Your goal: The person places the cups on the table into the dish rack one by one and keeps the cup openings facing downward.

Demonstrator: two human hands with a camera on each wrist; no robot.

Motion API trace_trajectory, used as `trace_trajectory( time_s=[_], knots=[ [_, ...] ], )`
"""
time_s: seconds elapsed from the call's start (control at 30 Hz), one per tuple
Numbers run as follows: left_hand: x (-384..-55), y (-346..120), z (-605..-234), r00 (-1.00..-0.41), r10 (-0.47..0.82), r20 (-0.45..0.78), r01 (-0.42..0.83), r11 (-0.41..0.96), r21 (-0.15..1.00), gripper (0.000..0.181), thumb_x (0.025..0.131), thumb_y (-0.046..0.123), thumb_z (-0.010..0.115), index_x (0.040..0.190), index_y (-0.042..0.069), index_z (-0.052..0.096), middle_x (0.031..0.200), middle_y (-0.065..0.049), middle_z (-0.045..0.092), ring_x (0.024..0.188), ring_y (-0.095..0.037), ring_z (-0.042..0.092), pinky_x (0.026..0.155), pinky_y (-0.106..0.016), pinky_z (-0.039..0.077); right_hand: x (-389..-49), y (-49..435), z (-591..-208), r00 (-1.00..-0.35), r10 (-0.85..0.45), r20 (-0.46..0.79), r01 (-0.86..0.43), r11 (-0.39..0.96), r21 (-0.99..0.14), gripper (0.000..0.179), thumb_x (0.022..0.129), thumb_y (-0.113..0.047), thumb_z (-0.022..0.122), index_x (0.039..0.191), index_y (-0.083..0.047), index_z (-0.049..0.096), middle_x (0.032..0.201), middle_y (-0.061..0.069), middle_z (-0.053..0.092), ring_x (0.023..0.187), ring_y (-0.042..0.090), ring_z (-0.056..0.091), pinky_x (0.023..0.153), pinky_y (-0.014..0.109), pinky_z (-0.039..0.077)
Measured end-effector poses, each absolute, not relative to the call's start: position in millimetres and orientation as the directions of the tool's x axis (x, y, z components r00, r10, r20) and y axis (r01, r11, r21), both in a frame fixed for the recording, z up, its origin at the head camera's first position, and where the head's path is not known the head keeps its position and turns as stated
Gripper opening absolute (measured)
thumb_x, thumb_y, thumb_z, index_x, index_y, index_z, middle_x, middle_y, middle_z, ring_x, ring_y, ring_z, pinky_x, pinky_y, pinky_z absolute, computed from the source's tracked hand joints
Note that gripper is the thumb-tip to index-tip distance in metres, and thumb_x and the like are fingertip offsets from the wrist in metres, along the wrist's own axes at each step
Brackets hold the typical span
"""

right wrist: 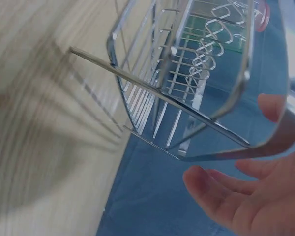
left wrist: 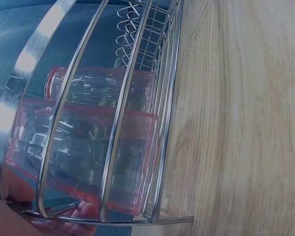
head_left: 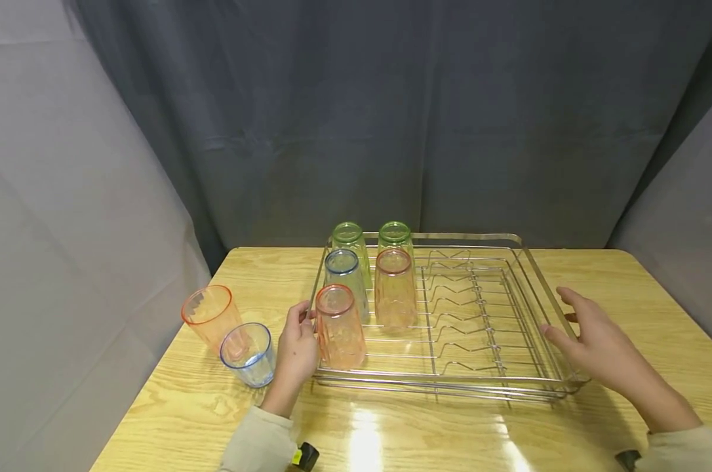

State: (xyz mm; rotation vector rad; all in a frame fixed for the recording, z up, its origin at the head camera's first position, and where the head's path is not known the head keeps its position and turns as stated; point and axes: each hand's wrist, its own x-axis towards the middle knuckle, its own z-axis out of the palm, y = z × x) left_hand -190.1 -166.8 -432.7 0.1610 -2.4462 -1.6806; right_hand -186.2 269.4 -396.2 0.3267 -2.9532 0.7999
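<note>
A wire dish rack [head_left: 433,354] holds several upside-down glasses along its left side. Two are green glasses [head_left: 348,231] at the back, one is a blue-rimmed glass [head_left: 345,278], and two are orange-pink glasses [head_left: 341,334]. My left hand [head_left: 299,347] grips the rack's left side, its fingertips [left wrist: 88,211] curled in among the wires beside the front orange-pink glass. At the opposite side, my right hand [head_left: 598,337] is spread around the flat top rim [right wrist: 280,132], thumb on the inner side, fingers loosely extended outside it.
On the wooden table [head_left: 185,419], left of the rack, an orange glass [head_left: 211,318] and a shorter blue glass [head_left: 256,360] stand mouth up, close to my left hand. Zigzag wire dividers [head_left: 456,301] fill the rack's right half. A dark curtain [head_left: 421,131] hangs behind the table.
</note>
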Motion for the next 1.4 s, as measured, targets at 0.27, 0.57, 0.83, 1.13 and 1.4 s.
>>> trace_trajectory(
  time_s=[0.27, 0.57, 0.83, 1.13, 1.4],
  knots=[
    [-191, -168, -433, -0.981, -0.171, 0.087, 0.019, 0.362, 0.932, 0.041, 0.106, 0.010, 0.028, 0.145, 0.002, 0.038, 0.136, -0.019, 0.054, 0.126, -0.037, 0.056, 0.102, -0.047, 0.051, -190, 266, -406, -0.987, -0.157, 0.039, -0.154, 0.838, -0.524, 0.087, 0.103, -0.040, 0.050, 0.153, 0.013, 0.002, 0.144, 0.049, 0.027, 0.117, 0.064, 0.047, 0.080, 0.065, 0.050],
    [-191, -166, -433, -0.983, -0.166, 0.076, 0.011, 0.360, 0.933, 0.042, 0.106, 0.012, 0.028, 0.146, 0.002, 0.037, 0.137, -0.017, 0.053, 0.126, -0.038, 0.056, 0.102, -0.047, 0.051, -188, 261, -417, -0.989, -0.147, 0.015, -0.132, 0.831, -0.540, 0.090, 0.103, -0.040, 0.048, 0.154, 0.010, -0.007, 0.141, 0.047, 0.035, 0.110, 0.056, 0.058, 0.069, 0.050, 0.056],
    [-188, -166, -431, -0.969, -0.202, 0.141, 0.023, 0.496, 0.868, 0.041, 0.105, 0.012, 0.035, 0.144, 0.000, 0.043, 0.139, -0.021, 0.055, 0.128, -0.039, 0.055, 0.104, -0.054, 0.047, -188, 256, -416, -0.986, -0.166, 0.029, -0.157, 0.843, -0.514, 0.094, 0.103, -0.040, 0.050, 0.154, 0.007, -0.013, 0.143, 0.045, 0.035, 0.108, 0.055, 0.060, 0.069, 0.051, 0.056],
    [-175, -178, -417, -0.963, -0.172, 0.206, 0.053, 0.630, 0.775, 0.042, 0.103, 0.019, 0.046, 0.142, 0.004, 0.047, 0.136, -0.017, 0.054, 0.117, -0.033, 0.057, 0.090, -0.048, 0.053, -188, 256, -416, -0.987, -0.160, 0.009, -0.141, 0.845, -0.515, 0.094, 0.103, -0.041, 0.049, 0.154, 0.007, -0.014, 0.143, 0.044, 0.035, 0.108, 0.055, 0.060, 0.070, 0.051, 0.056],
    [-160, -192, -404, -0.968, -0.129, 0.214, 0.079, 0.654, 0.753, 0.039, 0.103, 0.021, 0.049, 0.140, 0.007, 0.050, 0.137, -0.014, 0.055, 0.120, -0.034, 0.057, 0.096, -0.050, 0.051, -190, 256, -416, -0.987, -0.161, 0.012, -0.144, 0.842, -0.520, 0.094, 0.103, -0.040, 0.050, 0.154, 0.005, -0.014, 0.143, 0.044, 0.035, 0.109, 0.056, 0.059, 0.071, 0.053, 0.056]
  ],
)
